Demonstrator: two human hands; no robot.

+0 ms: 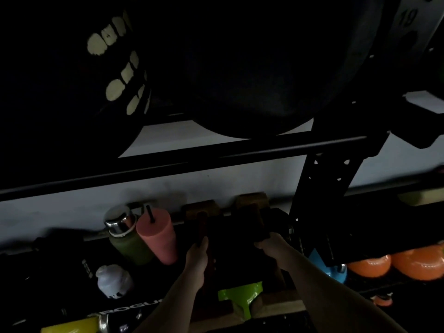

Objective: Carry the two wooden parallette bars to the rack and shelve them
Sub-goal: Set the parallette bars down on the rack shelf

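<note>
With the left hand and right hand each closed round a parallette bar (dimly lit), slide both level, feet flat on the rack shelf.

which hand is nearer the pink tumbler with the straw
Left. The left hand grips a parallette bar just right of the pink tumbler. The right hand holds the other bar farther right, near the black rack upright.

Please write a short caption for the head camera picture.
Both hands, left and right, hold dark wooden parallette bars at a dim rack shelf.
</note>
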